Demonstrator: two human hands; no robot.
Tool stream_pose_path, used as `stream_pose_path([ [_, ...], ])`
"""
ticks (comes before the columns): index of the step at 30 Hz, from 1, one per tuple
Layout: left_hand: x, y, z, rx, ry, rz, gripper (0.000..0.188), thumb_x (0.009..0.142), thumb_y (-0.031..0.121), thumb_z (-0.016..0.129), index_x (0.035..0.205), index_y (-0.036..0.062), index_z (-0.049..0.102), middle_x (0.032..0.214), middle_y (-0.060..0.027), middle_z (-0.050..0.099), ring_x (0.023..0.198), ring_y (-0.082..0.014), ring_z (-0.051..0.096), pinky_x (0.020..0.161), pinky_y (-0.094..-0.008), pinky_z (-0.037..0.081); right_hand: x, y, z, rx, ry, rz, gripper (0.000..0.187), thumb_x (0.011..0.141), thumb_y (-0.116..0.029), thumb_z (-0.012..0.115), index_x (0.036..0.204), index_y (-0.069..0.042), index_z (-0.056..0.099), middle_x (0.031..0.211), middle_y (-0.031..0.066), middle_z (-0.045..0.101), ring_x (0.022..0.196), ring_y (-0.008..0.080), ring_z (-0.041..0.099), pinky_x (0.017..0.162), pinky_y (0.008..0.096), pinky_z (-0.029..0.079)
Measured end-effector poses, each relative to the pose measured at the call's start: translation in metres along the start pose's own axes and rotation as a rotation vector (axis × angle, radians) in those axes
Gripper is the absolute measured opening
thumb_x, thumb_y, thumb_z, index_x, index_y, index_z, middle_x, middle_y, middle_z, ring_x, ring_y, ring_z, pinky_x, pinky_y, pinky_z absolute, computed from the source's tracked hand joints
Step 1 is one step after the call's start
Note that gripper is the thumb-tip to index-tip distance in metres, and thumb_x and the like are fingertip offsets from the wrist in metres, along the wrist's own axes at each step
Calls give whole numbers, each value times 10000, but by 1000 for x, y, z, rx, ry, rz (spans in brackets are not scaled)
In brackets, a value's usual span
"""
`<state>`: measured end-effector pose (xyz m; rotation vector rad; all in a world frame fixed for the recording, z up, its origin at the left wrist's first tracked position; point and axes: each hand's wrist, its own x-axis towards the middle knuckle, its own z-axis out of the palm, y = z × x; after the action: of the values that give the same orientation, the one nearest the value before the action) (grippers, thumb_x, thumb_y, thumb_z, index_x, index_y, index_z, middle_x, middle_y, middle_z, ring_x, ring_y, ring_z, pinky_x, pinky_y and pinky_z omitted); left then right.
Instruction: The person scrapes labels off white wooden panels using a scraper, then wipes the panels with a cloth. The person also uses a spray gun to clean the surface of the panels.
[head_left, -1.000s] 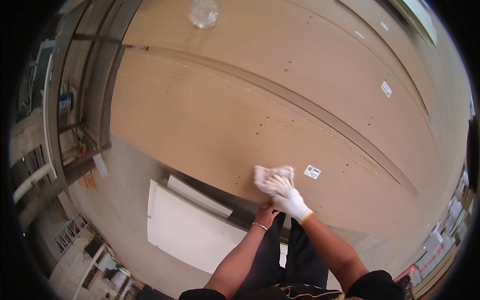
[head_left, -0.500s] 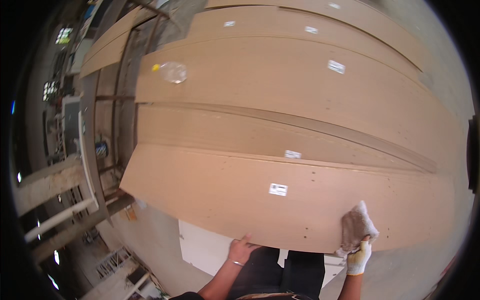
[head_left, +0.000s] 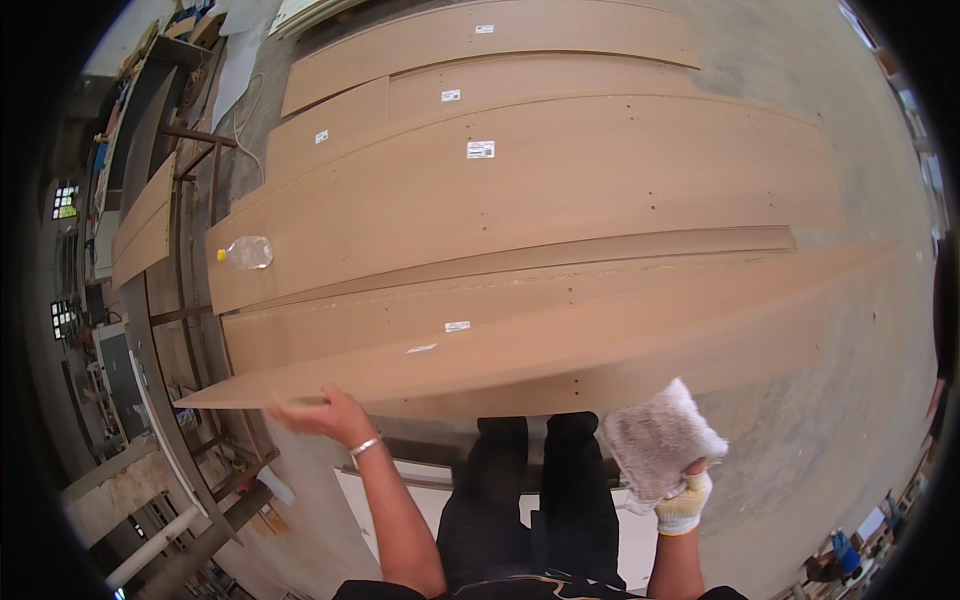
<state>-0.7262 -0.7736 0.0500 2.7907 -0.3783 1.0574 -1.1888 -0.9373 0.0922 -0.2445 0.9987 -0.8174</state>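
Note:
A long brown board (head_left: 560, 340) is tilted over the board behind it; its right end is blurred. At its near left edge is my bare left hand (head_left: 335, 415), a band around the wrist. The fingers are smeared by motion, so their grip on the edge is unclear. My right hand (head_left: 685, 500), in a white and yellow knit glove, is closed on a fluffy pinkish-grey cloth (head_left: 655, 440). The cloth hangs just off the board's near edge, right of my legs.
Several brown boards with white labels lie beyond, the largest board (head_left: 560, 180) bearing a clear plastic bottle (head_left: 248, 253) with a yellow cap. A metal frame (head_left: 185, 315) stands at the left. White panels (head_left: 425, 480) lie by my legs.
The near board has gone from lying flat to tilted. My left hand has moved left along its edge. My right hand has drawn the cloth off the board. The view has shifted.

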Motion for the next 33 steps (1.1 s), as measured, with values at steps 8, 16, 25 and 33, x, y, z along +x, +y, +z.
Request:
stream_pose_path([
  [8,27,187,21,-506,-678,734,650,795,649,785,699,53,543,646,-179,564,671,-419,569,617,-510,443,-16,31,-41,173,75,206,762,931,-363,768,1496,39,451,1455,249,563,1286,431,596,1078,571,507],
  [16,60,254,116,-429,-757,720,792,826,809,655,678,43,520,585,-181,551,598,-429,562,571,-515,438,-39,80,-66,281,128,95,607,972,-308,735,1444,-6,503,1366,183,621,1214,348,640,1002,504,554],
  [25,61,287,218,-375,-920,746,804,862,807,605,687,23,587,674,-205,615,693,-404,623,664,-516,470,-58,109,-83,319,280,-17,586,973,-338,734,1426,-33,521,1322,161,638,1172,332,657,948,490,578],
  [33,9,277,258,-347,-1107,723,826,838,835,601,730,18,645,767,-222,675,764,-398,663,711,-506,498,-54,128,-72,321,287,-5,585,992,-344,707,1453,-38,517,1393,165,616,1233,342,632,988,496,561],
])
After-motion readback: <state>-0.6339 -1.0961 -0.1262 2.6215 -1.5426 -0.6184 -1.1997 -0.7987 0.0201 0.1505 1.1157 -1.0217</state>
